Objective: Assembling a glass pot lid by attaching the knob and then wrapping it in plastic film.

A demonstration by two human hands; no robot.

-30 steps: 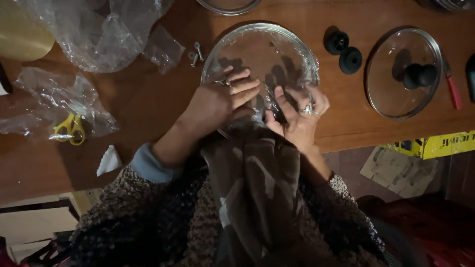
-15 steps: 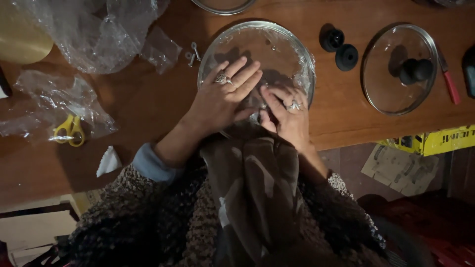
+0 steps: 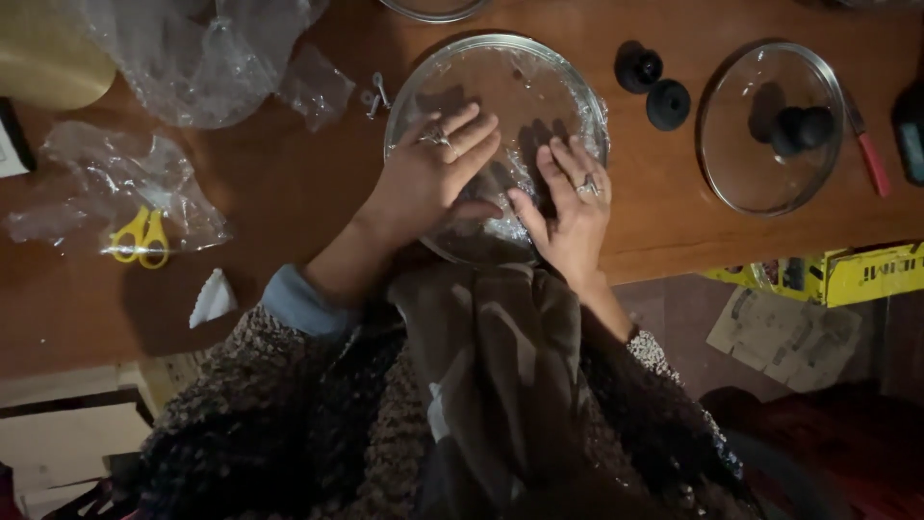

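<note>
A round glass lid (image 3: 510, 72) lies on the wooden table (image 3: 289, 193), with crinkled clear film around its near edge. My left hand (image 3: 433, 173) lies flat on the lid's left half, fingers stretched out, a ring on one finger. My right hand (image 3: 573, 207) lies flat on the near right part, fingers spread, also with a ring. The thumbs point toward each other over the near rim. Neither hand grips anything. A brown scarf (image 3: 500, 366) hangs below my arms and hides the table's front edge there.
A second glass lid with a black knob (image 3: 775, 130) sits to the right, two black knobs (image 3: 654, 87) between the lids. Screws (image 3: 375, 93), bubble wrap (image 3: 202, 58), yellow scissors (image 3: 140, 236) under a plastic bag and a red-handled tool (image 3: 871, 159) lie around. A yellow box (image 3: 866, 274) sits below the table edge.
Both hands moved from the lid's near edge up onto its top and flattened out. The fingers were curled at the rim and are now spread.
</note>
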